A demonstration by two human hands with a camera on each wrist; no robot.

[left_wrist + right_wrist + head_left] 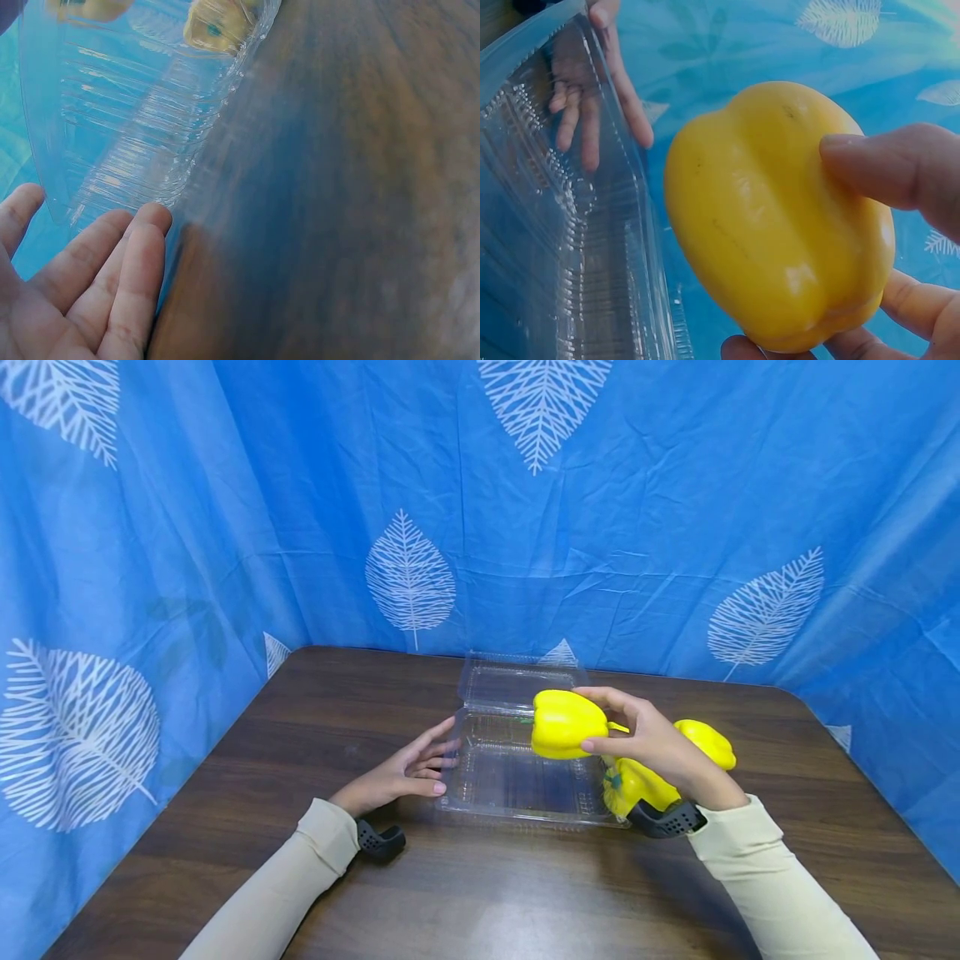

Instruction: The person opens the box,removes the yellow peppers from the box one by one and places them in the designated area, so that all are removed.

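My right hand grips a yellow bell pepper between thumb and fingers, held above the right part of a clear plastic container. In the right wrist view the pepper is large, with the container's wall to its left. My left hand is at the container's left side, fingers extended and spread. The left wrist view shows its fingertips at the ribbed clear wall; whether they all touch it I cannot tell. The container's hinged lid is folded back behind it.
Two more yellow bell peppers lie on the dark wooden table right of the container: a nearer pepper, partly behind the right hand, and a farther pepper. A blue curtain with white leaf prints hangs behind and at both sides.
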